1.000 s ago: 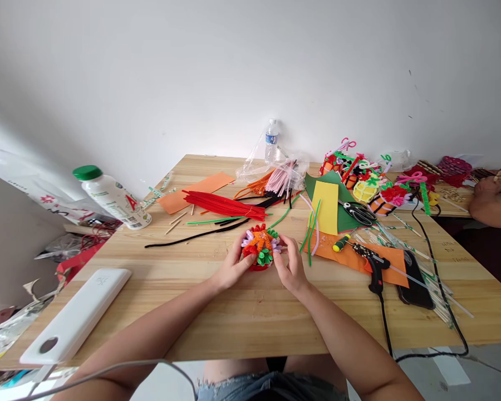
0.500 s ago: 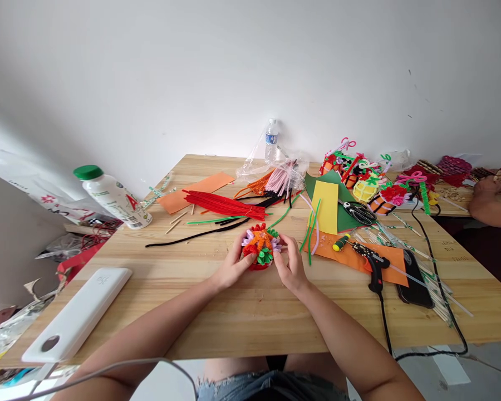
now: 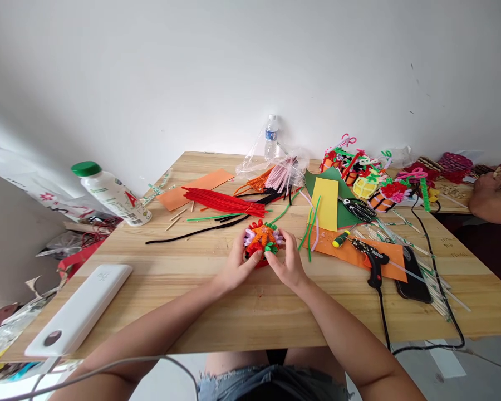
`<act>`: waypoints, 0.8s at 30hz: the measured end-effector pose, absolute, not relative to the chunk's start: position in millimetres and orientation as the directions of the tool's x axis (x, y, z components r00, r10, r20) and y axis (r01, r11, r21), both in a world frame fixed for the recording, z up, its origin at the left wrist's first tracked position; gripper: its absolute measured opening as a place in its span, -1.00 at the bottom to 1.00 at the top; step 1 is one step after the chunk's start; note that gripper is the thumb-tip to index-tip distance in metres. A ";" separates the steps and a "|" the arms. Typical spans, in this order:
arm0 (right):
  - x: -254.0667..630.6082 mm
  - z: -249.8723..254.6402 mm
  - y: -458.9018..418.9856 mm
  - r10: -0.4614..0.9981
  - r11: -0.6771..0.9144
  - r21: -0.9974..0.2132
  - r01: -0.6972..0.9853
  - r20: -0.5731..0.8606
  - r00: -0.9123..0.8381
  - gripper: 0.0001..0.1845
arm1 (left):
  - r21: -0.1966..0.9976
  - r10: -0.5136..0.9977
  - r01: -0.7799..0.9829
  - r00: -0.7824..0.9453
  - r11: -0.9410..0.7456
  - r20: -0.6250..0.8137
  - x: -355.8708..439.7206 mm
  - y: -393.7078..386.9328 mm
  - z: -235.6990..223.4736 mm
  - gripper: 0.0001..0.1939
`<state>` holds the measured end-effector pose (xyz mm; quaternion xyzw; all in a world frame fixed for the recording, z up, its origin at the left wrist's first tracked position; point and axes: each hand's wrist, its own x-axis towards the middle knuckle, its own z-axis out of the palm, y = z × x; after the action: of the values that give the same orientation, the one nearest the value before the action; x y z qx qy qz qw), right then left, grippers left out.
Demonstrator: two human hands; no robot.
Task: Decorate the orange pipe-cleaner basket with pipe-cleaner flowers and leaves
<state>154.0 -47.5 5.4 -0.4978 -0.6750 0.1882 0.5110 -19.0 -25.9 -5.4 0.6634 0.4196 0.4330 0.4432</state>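
Note:
A small craft basket of red, orange, green and lilac pipe cleaners rests on the wooden table in front of me. My left hand cups its left side with the thumb on its front. My right hand grips its right side, fingers curled round it and thumb near the green loops at the front. Both hands press the piece between them.
Red pipe cleaners, a black one and green ones lie behind the basket. A glue gun, phone, scissors, coloured felt sheets and finished crafts fill the right. A white bottle and a white case are at left. Another person's hand is at far right.
Both hands have closed in tighter on the basket, thumbs meeting at its front. The view has tilted slightly.

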 end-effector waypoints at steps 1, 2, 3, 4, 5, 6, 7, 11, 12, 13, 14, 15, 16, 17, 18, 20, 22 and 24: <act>153.1 5.4 -47.7 0.866 0.425 -0.763 0.487 0.499 0.025 -0.37 | 0.948 0.939 0.179 0.273 -0.265 0.211 -18.0 -27.0 -4.7 -0.24; 152.2 5.3 -47.8 0.867 0.419 -0.763 0.492 0.497 0.034 -0.36 | 0.944 0.938 0.187 0.271 -0.271 0.216 -17.2 -27.9 -4.0 -0.25; 151.3 5.1 -47.9 0.867 0.412 -0.764 0.496 0.496 0.044 -0.36 | 0.941 0.938 0.198 0.269 -0.276 0.219 -16.5 -28.7 -3.3 -0.26; 150.5 5.0 -47.9 0.867 0.406 -0.766 0.498 0.495 0.054 -0.35 | 0.937 0.939 0.211 0.265 -0.280 0.221 -16.1 -29.3 -2.6 -0.27; 149.8 4.9 -47.8 0.868 0.399 -0.769 0.499 0.492 0.064 -0.35 | 0.932 0.938 0.226 0.264 -0.284 0.222 -15.9 -29.8 -1.9 -0.28; 149.3 4.8 -47.8 0.870 0.390 -0.774 0.499 0.487 0.075 -0.35 | 0.926 0.937 0.240 0.269 -0.291 0.224 -15.8 -30.3 -1.2 -0.29; 149.1 4.8 -47.7 0.872 0.382 -0.778 0.498 0.482 0.084 -0.36 | 0.920 0.932 0.252 0.279 -0.301 0.229 -15.9 -30.8 -0.6 -0.29; 149.8 5.4 -47.3 0.879 0.361 -0.793 0.491 0.465 0.104 -0.37 | 0.892 0.910 0.281 0.325 -0.354 0.258 -17.1 -31.7 -1.4 -0.26; 150.3 5.6 -47.2 0.881 0.358 -0.797 0.487 0.460 0.106 -0.37 | 0.885 0.905 0.286 0.332 -0.366 0.267 -17.6 -31.5 -2.5 -0.25; 151.0 5.9 -47.1 0.885 0.352 -0.802 0.482 0.454 0.108 -0.38 | 0.878 0.900 0.292 0.337 -0.379 0.276 -18.1 -31.1 -3.7 -0.23; 151.6 6.2 -46.9 0.889 0.345 -0.808 0.478 0.445 0.110 -0.38 | 0.871 0.896 0.297 0.341 -0.391 0.286 -18.6 -30.5 -5.0 -0.22; 152.3 6.4 -46.9 0.894 0.337 -0.813 0.474 0.435 0.111 -0.37 | 0.863 0.891 0.305 0.344 -0.404 0.296 -19.0 -29.8 -6.1 -0.20; 153.0 6.7 -46.8 0.898 0.329 -0.818 0.471 0.425 0.111 -0.37 | 0.854 0.888 0.315 0.346 -0.415 0.303 -19.4 -29.0 -6.9 -0.19; 153.8 6.9 -46.7 0.903 0.321 -0.822 0.470 0.416 0.111 -0.36 | 0.843 0.884 0.329 0.351 -0.425 0.309 -19.6 -28.3 -7.3 -0.19; 154.5 7.1 -46.6 0.906 0.313 -0.826 0.469 0.407 0.112 -0.36 | 0.833 0.881 0.344 0.356 -0.434 0.312 -19.6 -27.7 -7.2 -0.20; 155.8 7.3 -46.4 0.914 0.299 -0.833 0.466 0.391 0.113 -0.34 | 0.813 0.877 0.373 0.362 -0.447 0.316 -19.4 -27.0 -5.7 -0.22; 156.9 7.2 -46.1 0.919 0.287 -0.841 0.458 0.376 0.114 -0.34 | 0.799 0.875 0.395 0.365 -0.454 0.317 -19.0 -26.9 -3.0 -0.23; 157.7 6.9 -45.8 0.923 0.283 -0.849 0.446 0.367 0.112 -0.34 | 0.794 0.878 0.406 0.362 -0.452 0.315 -18.5 -27.4 -0.4 -0.24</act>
<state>157.7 -45.8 6.9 -0.5498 -0.6229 0.2367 0.5038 -18.5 -27.4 -0.4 0.7638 0.4200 0.3777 0.3123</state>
